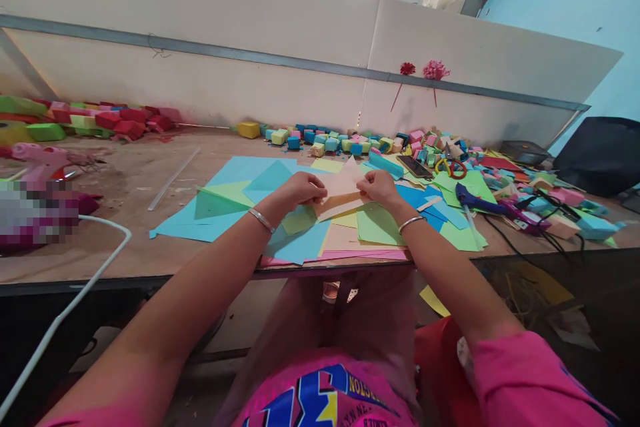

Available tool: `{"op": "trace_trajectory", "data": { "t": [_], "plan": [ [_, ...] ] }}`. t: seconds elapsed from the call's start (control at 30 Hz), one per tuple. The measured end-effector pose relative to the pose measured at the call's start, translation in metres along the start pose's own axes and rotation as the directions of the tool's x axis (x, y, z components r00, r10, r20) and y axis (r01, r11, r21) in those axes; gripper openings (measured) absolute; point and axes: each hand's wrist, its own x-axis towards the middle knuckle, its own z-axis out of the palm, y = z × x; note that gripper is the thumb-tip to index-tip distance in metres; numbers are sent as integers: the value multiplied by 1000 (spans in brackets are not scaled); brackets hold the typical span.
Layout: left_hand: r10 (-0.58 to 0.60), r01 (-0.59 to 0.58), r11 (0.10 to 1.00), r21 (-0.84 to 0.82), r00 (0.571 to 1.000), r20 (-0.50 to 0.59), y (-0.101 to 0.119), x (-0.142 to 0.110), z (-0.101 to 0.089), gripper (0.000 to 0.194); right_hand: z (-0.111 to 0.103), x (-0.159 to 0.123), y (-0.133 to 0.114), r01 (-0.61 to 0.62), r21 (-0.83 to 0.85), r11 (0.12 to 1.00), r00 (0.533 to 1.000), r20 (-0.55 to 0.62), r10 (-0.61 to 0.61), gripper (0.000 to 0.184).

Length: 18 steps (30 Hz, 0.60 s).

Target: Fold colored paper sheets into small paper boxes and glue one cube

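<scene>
A pale peach sheet of paper, partly folded with a pointed top, is held up between both hands over the table. My left hand pinches its left edge, fingers closed. On the opposite edge my right hand grips the same paper between thumb and fingers. Beneath lie loose coloured sheets: blue paper to the left, green paper near my right wrist, and pink sheets at the table's front edge. Parts of these sheets are covered by my hands and the held paper.
Small folded paper cubes line the back of the table. At right are a phone, scissors and a purple-blue glue gun with cables. A pink glue gun lies left, beside a white cable.
</scene>
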Motion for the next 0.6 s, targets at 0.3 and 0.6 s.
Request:
{"op": "trace_trajectory", "data": {
  "t": [0.3,0.6],
  "plan": [
    [48,-45,922,384,999,2,0,-1,3,15,8,-6,-5,10,-442,897,996,87,32,9],
    [125,-100,681,725,992,20,1,1,9,9,3,-10,-11,11,-550,835,993,107,58,53]
  ]
}}
